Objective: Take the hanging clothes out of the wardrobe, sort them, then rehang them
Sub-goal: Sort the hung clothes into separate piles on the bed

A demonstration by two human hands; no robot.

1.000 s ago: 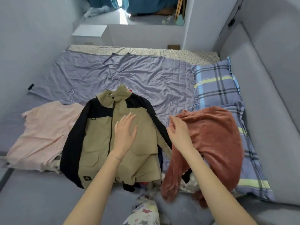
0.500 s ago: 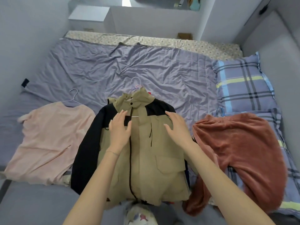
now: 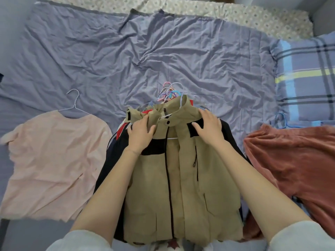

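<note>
Readable text: none anywhere in this view.
Brand marks or logos: none can be made out.
Numbers and signs: none can be read.
Label on khaki and black zip-front jacket (image 3: 183, 178): a small dark patch (image 3: 135, 243) sits at the lower hem, on the viewer's left side of the zip. It is too small and blurred to tell any letters.
</note>
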